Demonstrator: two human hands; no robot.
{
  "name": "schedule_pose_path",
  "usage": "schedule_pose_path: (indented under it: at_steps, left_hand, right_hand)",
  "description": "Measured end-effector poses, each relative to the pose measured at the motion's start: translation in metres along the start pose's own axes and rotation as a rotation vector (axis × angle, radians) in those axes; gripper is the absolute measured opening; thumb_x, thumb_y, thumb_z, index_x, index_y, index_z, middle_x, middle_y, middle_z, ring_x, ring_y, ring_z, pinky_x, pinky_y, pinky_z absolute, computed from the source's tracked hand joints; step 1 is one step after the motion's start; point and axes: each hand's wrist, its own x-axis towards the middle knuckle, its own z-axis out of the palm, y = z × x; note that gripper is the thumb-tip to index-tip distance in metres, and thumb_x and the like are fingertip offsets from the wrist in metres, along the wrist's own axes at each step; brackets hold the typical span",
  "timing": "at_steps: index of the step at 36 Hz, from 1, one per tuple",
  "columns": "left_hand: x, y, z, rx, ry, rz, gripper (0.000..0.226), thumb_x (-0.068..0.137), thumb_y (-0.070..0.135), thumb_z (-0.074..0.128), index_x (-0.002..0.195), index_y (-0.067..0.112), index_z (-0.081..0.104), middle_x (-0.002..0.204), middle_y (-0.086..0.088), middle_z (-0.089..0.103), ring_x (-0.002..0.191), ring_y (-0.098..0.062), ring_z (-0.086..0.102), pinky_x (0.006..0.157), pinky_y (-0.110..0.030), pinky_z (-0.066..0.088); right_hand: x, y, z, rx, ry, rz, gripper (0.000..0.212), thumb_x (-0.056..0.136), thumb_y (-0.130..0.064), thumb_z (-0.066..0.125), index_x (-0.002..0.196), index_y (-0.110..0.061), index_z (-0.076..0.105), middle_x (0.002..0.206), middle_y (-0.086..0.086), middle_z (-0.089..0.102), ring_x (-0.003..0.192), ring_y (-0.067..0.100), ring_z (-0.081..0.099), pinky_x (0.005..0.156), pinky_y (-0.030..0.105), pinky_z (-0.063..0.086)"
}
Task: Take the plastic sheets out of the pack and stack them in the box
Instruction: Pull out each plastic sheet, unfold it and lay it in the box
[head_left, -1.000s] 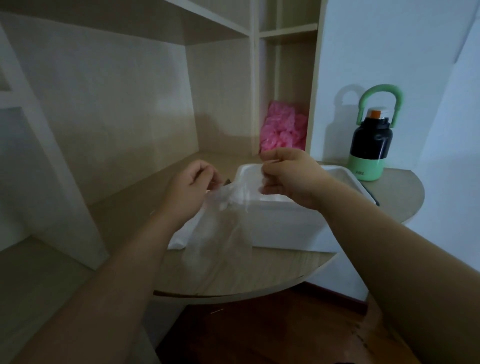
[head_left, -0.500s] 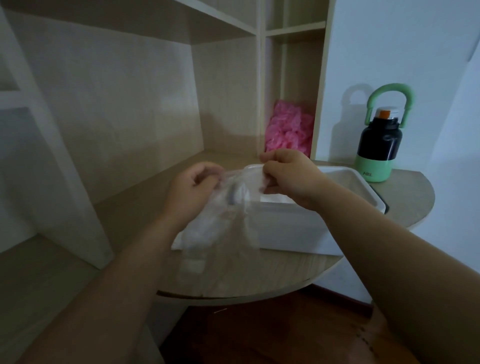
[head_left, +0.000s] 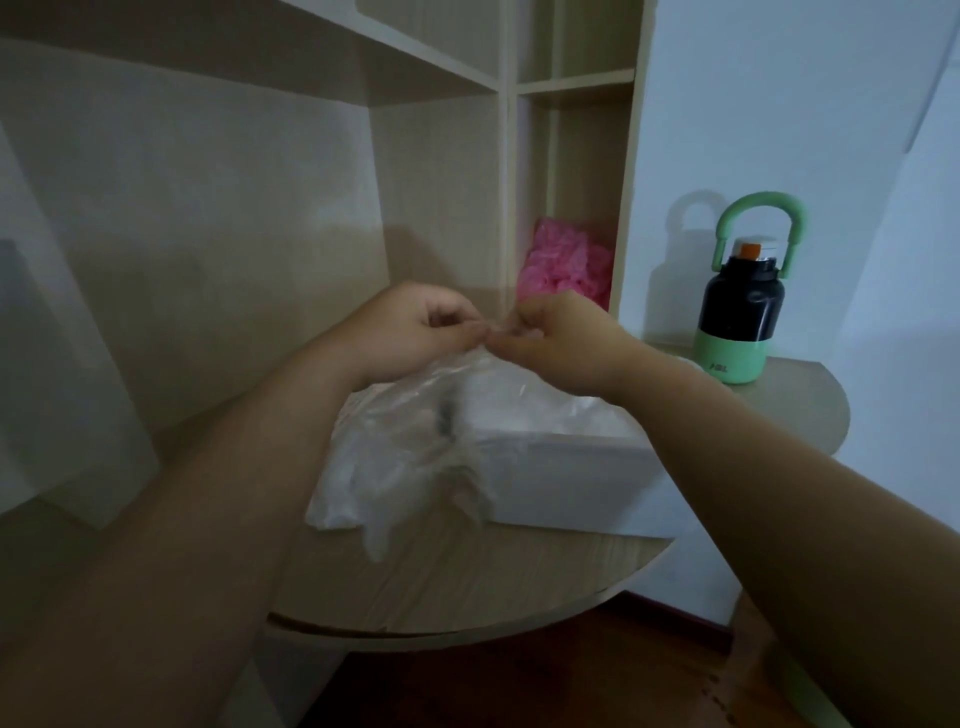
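While the rounded wooden table (head_left: 467, 587) carries the white box (head_left: 561, 478), with the pack (head_left: 343, 493) lying just beside its left end, a thin clear plastic sheet (head_left: 415, 415) hangs limp over both. The left hand (head_left: 415, 332) and the right hand (head_left: 561, 338) meet almost fingertip to fingertip, fingers curled, each pinching the sheet's top edge. It looks nearly weightless, floppy, clingy and slippery, so a firm pinch at the upper corners, drawn apart, probably suits it best.

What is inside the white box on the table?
Only a pale, blurred strip inside the white box shows; its contents cannot be told. The clear plastic sheet, pinched by the left hand and right hand, and the right forearm cover the rest.
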Motion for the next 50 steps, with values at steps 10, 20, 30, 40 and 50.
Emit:
schedule_pose_path:
  at_steps: [10, 20, 30, 40, 50]
  left_hand:
    - [0.019, -0.01, 0.014, 0.605, 0.712, 0.02, 0.037, 0.087, 0.025, 0.06, 0.123, 0.016, 0.06, 0.121, -0.013, 0.057, 0.111, -0.035, 0.052, 0.093, -0.042, 0.043]
    - [0.033, -0.009, 0.059, 0.575, -0.259, 0.021, 0.035, 0.089, 0.037, 0.062, 0.122, 0.027, 0.064, 0.122, 0.011, 0.056, 0.102, -0.007, 0.052, 0.089, -0.024, 0.039]
    - [0.052, -0.012, 0.086, 0.725, -0.534, -0.109, 0.046, 0.085, 0.045, 0.066, 0.128, 0.031, 0.059, 0.128, 0.011, 0.06, 0.103, -0.008, 0.058, 0.096, -0.029, 0.045]
    - [0.063, -0.018, 0.099, 0.744, -0.588, -0.163, 0.061, 0.085, 0.042, 0.067, 0.14, 0.028, 0.046, 0.138, 0.004, 0.052, 0.12, -0.016, 0.051, 0.098, -0.03, 0.04]
    - [0.065, -0.016, 0.096, 0.859, -0.787, -0.237, 0.045, 0.092, 0.022, 0.058, 0.136, 0.028, 0.052, 0.14, 0.004, 0.051, 0.123, -0.019, 0.049, 0.105, -0.033, 0.038]
  right_hand:
    - [0.008, 0.037, -0.012, 0.393, 0.145, 0.512, 0.024, 0.091, -0.013, 0.049, 0.067, -0.008, 0.05, 0.062, 0.006, 0.052, 0.043, 0.014, 0.041, 0.039, 0.019, 0.033]
    - [-0.006, 0.083, -0.025, -0.031, 0.027, 0.698, 0.016, 0.092, -0.009, 0.047, 0.101, 0.0, 0.057, 0.074, 0.007, 0.046, 0.056, 0.014, 0.039, 0.049, 0.025, 0.036]
    - [-0.015, 0.094, -0.034, -0.421, 0.188, 0.495, 0.029, 0.091, -0.014, 0.052, 0.119, -0.009, 0.045, 0.104, 0.01, 0.057, 0.088, 0.025, 0.054, 0.071, 0.034, 0.044]
    - [-0.003, 0.086, -0.012, -0.359, -0.622, 0.469, 0.059, 0.086, -0.037, 0.065, 0.136, -0.012, 0.047, 0.134, 0.005, 0.051, 0.095, 0.018, 0.058, 0.082, 0.028, 0.052]
    - [0.0, 0.104, -0.004, -0.584, -0.696, 0.486, 0.052, 0.09, -0.02, 0.058, 0.139, -0.009, 0.044, 0.142, 0.011, 0.044, 0.129, 0.028, 0.042, 0.109, 0.039, 0.032]
